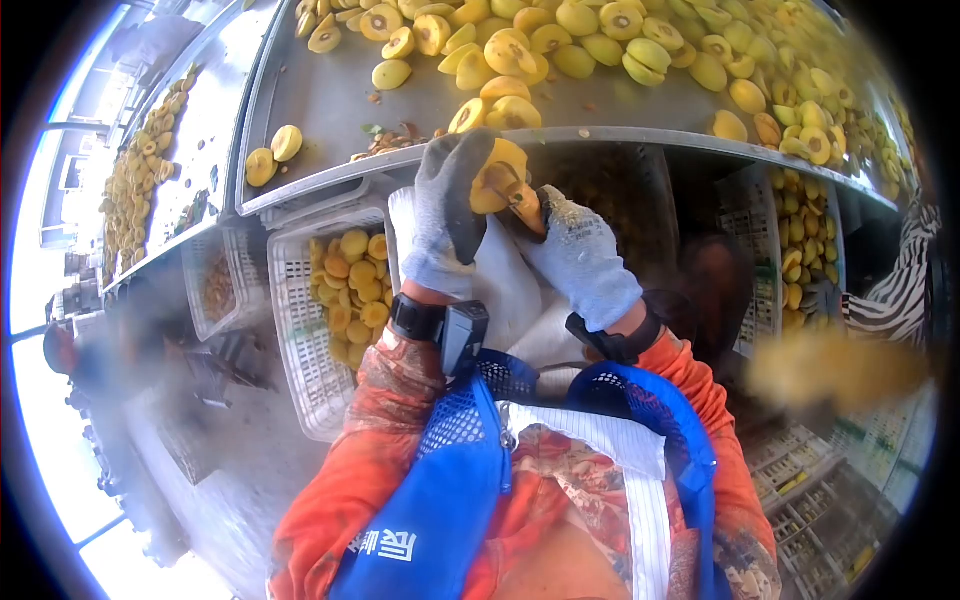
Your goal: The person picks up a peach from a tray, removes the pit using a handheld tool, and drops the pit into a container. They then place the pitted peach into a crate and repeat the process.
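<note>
Because the cut yellow fruit [495, 180] is held in the air at the near rim of the metal table [400, 158], between our two gloved hands, we judge a drop to be the chief hazard. Our left hand [447, 205] grips the fruit from the side, fingers curled about it; our right hand [583, 250] pinches a brown object [524, 204] that meets its lower face. Should the flesh be slick (we cannot see whether it is), the fruit might twist out under pressure from the right and fall onto the pale cloth [505, 275] below. A slip of the brown object, if it is a hard tool, could drive it toward the left fingers. We note also the fruit halves [514, 113] lying just beyond the left fingertips, which a careless knuckle could nudge. As to what is obscured, the fingers and glove mask both ends of the brown object, so we cannot tell tool from fruit part; the right fingertips are partly hidden. A yellowish shape [840, 370] at lower right is too blurred to name, the dark crate [655, 200] beneath the rim lies in shadow, and the black lens border cuts off the striped cloth [908, 275].
</note>
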`<state>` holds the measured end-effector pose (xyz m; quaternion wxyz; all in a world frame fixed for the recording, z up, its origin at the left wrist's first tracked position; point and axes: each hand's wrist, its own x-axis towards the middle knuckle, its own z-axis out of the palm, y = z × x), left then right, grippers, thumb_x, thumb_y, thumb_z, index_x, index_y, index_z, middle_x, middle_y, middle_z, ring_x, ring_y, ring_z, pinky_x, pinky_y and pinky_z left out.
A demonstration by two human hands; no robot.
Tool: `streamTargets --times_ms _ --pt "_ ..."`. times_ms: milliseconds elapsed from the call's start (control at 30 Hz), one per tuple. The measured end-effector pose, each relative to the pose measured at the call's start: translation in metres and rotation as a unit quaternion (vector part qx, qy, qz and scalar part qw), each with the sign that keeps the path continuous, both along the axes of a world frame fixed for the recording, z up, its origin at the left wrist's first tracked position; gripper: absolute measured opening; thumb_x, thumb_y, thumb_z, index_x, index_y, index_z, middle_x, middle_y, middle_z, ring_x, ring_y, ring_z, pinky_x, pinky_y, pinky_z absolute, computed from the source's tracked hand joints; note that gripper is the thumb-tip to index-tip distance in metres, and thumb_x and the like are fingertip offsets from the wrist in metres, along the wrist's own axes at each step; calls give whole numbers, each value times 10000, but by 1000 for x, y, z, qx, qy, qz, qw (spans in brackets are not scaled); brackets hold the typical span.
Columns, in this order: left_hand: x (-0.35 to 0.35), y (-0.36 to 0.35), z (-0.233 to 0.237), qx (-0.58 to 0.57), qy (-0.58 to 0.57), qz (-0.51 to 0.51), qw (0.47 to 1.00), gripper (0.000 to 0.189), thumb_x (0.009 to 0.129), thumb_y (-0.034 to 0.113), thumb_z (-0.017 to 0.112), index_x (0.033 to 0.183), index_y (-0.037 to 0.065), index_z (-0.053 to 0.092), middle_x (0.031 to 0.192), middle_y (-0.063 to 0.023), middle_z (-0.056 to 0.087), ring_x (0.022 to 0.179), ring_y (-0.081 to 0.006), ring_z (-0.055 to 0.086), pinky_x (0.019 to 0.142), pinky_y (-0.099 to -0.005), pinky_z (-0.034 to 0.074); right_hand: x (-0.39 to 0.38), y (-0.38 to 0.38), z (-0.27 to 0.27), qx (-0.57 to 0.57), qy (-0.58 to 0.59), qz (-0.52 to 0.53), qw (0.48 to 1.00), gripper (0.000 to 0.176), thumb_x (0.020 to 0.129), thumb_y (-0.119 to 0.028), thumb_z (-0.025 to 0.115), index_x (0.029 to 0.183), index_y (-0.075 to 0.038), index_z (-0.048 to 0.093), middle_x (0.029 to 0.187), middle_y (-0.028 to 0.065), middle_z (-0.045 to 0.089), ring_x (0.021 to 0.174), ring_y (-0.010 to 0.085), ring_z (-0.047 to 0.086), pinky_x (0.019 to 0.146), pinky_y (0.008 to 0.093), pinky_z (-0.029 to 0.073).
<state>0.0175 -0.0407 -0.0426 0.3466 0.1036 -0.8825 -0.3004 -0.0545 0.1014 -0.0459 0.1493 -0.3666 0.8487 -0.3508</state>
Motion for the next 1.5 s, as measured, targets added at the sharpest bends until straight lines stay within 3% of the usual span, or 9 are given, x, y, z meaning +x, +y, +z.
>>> streamTargets --times_ms 233,467,567,667,700,733,833,1200,1500 --pt "-16 33 20 270 -10 38 962 315 851 -1 537 1139 80 637 1089 -104 651 902 -219 650 757 -293 524 1 13 1 -73 -265 72 959 250 829 -248 600 964 -40 568 689 141 623 600 286 622 605 382 495" --pt "-25 49 35 349 -27 -55 935 229 873 94 642 1076 -8 664 1018 -67 685 866 -104 621 736 -225 489 -16 49 24 -107 -701 114 696 204 771 -156 675 895 -32 571 572 23 503 417 112 460 396 234 360" --pt "-19 36 39 85 -72 -52 992 378 767 53 692 1141 54 633 1044 -100 674 895 -183 645 777 -286 512 -5 54 8 -245 -832 179 465 202 759 -129 680 891 -17 576 552 22 485 396 101 440 376 230 347" --pt "9 -7 5 -20 -72 25 997 462 698 121 749 1141 78 622 1021 -112 677 873 -244 663 786 -327 525 -17 60 24 -212 -805 146 535 250 752 -165 699 904 -6 580 537 17 460 382 86 413 366 215 334" --pt "27 -24 10 281 -87 46 955 391 752 139 737 1125 73 637 1026 -115 672 890 -217 654 779 -329 530 -25 65 22 -208 -793 117 561 267 750 -176 706 913 -6 581 539 15 457 384 82 410 369 208 334" --pt "44 -41 15 550 -21 125 826 324 806 158 724 1109 67 652 1031 -118 667 906 -190 645 772 -331 536 -39 69 5 -178 -703 145 673 321 751 -242 703 947 -13 596 627 91 565 490 199 555 467 291 456" --pt "73 -98 16 264 -155 204 930 272 868 157 664 1098 14 649 1081 -140 650 960 -193 632 853 -275 516 -51 67 -62 87 -115 9 989 381 752 -303 687 1013 -38 604 848 178 654 765 335 645 694 396 519" --pt "-120 -130 -61 60 -443 -38 894 539 733 263 729 1179 7 566 1020 -214 652 972 -318 634 856 -376 485 -57 67 -60 104 -175 -5 979 496 767 -368 714 1110 -37 574 988 216 636 925 399 594 790 444 472" --pt "-41 -90 -18 464 -5 -83 882 360 671 58 797 993 22 639 971 -116 630 821 -230 625 742 -307 523 -36 21 -17 -109 -221 10 969 333 774 -294 704 958 -38 596 917 210 634 861 397 605 744 433 478"
